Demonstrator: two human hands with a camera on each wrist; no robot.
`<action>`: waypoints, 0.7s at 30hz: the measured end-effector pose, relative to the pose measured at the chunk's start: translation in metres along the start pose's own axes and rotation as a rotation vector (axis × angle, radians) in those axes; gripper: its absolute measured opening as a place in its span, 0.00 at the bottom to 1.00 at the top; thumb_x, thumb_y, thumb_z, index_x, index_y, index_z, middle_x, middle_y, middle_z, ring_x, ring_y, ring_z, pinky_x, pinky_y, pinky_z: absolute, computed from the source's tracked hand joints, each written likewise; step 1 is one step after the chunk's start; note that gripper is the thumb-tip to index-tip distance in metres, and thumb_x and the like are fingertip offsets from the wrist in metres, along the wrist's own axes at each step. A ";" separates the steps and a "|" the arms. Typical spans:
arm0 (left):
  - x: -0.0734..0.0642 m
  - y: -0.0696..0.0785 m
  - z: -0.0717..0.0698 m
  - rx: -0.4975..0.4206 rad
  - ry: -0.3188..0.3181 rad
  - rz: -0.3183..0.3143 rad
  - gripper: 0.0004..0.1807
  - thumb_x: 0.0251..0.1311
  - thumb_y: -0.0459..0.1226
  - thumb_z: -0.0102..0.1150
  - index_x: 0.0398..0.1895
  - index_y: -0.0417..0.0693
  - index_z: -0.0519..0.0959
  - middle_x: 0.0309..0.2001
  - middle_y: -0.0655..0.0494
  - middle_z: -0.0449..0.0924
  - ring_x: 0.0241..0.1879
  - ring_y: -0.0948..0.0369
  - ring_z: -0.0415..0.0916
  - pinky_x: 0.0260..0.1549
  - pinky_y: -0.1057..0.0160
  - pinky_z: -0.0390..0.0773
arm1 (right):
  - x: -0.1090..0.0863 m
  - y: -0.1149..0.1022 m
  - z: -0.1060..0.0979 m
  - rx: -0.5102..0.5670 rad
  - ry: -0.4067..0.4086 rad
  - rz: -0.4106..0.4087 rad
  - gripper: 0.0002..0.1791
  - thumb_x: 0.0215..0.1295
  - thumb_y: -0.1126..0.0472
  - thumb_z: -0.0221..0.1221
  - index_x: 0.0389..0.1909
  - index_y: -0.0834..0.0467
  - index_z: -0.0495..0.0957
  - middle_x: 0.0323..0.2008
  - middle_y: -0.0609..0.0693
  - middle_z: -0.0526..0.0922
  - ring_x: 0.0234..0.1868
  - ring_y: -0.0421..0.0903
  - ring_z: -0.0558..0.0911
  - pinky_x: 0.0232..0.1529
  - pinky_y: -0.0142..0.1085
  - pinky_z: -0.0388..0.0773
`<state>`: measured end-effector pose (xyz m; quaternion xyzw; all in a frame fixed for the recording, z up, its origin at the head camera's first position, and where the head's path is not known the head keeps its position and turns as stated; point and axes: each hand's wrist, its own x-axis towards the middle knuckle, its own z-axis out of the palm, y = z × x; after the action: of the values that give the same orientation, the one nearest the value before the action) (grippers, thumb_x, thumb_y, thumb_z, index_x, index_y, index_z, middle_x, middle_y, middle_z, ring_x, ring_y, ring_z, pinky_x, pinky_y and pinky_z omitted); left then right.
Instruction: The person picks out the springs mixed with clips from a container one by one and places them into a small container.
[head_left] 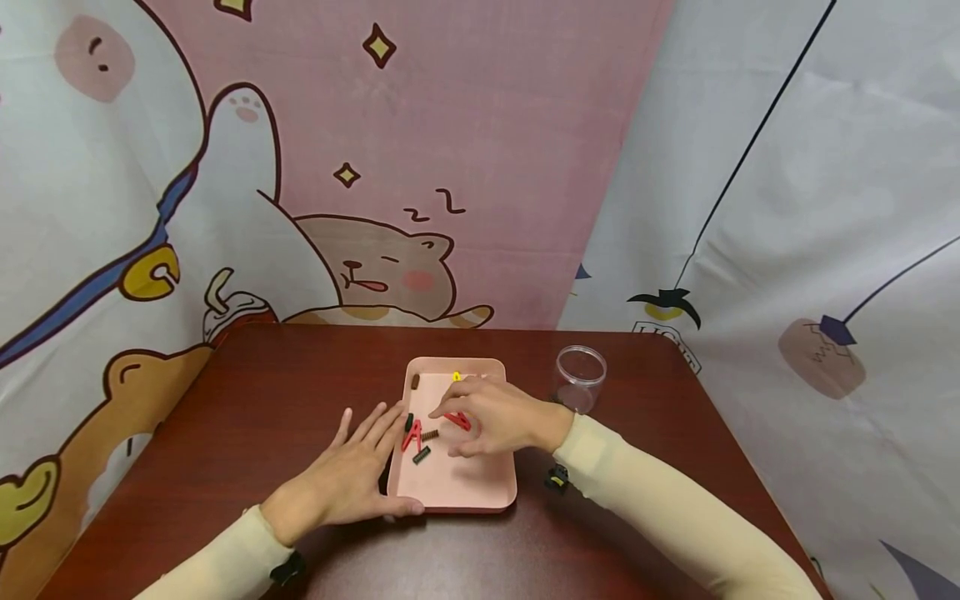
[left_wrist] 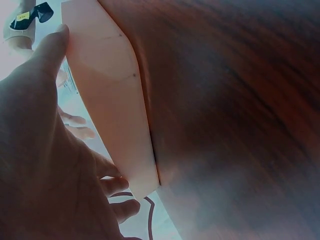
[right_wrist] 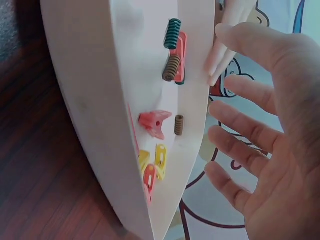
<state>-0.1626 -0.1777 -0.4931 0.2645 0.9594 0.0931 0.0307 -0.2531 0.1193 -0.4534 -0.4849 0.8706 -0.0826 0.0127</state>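
1. The pink tray (head_left: 480, 490) lay on the brown table (head_left: 637, 525), in the lower middle of the head view.
2. The left hand (head_left: 354, 473) was at the left side of the tray. Its fingers were rather straight; the thumb and fingertips touched the tray's edge.
3. The right hand (head_left: 501, 414) was over the right part of the tray. Its fingers were loosely bent and spread quite wide, with gaps between them, and the palm was bare. If a fingertip touched the tray, I could not tell.
4. Under the right hand was a red clip (head_left: 461, 422), partly hidden.
5. In the tray's left part lay another red clip (head_left: 412, 435), a brown spring (head_left: 430, 435) and a green spring (head_left: 422, 456).
6. Near the tray's top edge was a yellow clip (head_left: 457, 377).
7. A clear jar (head_left: 580, 375) stood right of the tray.
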 end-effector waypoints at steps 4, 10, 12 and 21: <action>0.000 0.000 -0.001 -0.001 -0.003 -0.002 0.79 0.59 0.88 0.61 0.96 0.40 0.55 0.97 0.44 0.51 0.95 0.36 0.53 0.86 0.15 0.51 | 0.007 -0.002 0.003 -0.018 -0.019 -0.038 0.32 0.71 0.36 0.79 0.72 0.42 0.90 0.65 0.41 0.89 0.69 0.43 0.85 0.73 0.48 0.83; 0.000 0.000 -0.001 -0.008 -0.012 -0.005 0.79 0.59 0.88 0.61 0.97 0.41 0.54 0.98 0.44 0.50 0.95 0.36 0.52 0.86 0.14 0.50 | 0.016 -0.006 0.006 -0.039 -0.043 -0.116 0.32 0.70 0.37 0.80 0.71 0.42 0.91 0.60 0.42 0.90 0.61 0.41 0.89 0.65 0.40 0.87; 0.000 0.000 -0.001 -0.007 -0.013 -0.004 0.79 0.59 0.88 0.61 0.97 0.41 0.54 0.98 0.44 0.50 0.96 0.36 0.51 0.86 0.14 0.50 | 0.018 -0.007 0.007 -0.039 -0.064 -0.127 0.32 0.70 0.37 0.80 0.71 0.42 0.90 0.60 0.42 0.90 0.61 0.42 0.89 0.65 0.40 0.87; 0.000 0.000 0.000 0.010 0.009 0.006 0.79 0.60 0.88 0.61 0.96 0.40 0.56 0.97 0.43 0.52 0.95 0.35 0.53 0.86 0.14 0.51 | 0.027 -0.015 0.012 -0.083 -0.130 -0.155 0.31 0.72 0.36 0.78 0.72 0.40 0.90 0.60 0.42 0.91 0.60 0.41 0.88 0.67 0.41 0.86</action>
<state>-0.1622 -0.1781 -0.4931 0.2671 0.9592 0.0897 0.0246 -0.2533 0.0869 -0.4613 -0.5553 0.8304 -0.0156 0.0428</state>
